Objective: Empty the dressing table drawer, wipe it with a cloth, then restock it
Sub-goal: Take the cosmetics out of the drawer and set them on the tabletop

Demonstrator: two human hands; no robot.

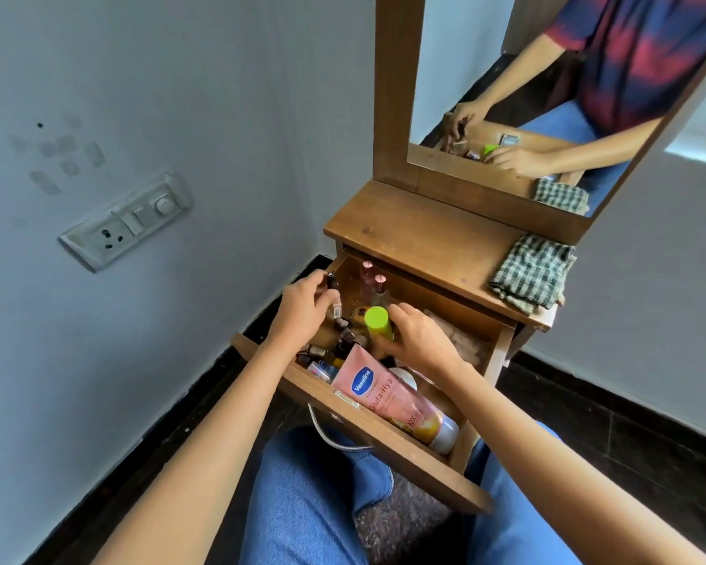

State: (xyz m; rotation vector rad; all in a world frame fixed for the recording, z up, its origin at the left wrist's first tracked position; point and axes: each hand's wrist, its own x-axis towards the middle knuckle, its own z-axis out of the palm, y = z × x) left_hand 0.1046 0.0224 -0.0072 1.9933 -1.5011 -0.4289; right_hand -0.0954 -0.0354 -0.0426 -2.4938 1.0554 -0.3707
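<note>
Blue walls (204, 83) flank our dressing table (416, 238). Over its open drawer (424, 471), our left hand (300, 314) pinches a small dark bottle (332, 284); our right hand (422, 340) wraps a green-capped bottle (376, 320), pink tube (384, 395) just beneath, cloth (530, 273) beyond.

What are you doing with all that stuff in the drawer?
A person is sitting at a dressing table, starting to empty its open drawer. The left hand pinches a small dark-capped bottle, and the right hand grips a green-capped bottle. A pink tube and other little bottles lie in the drawer. The checked cloth waits on top of the table.
</note>
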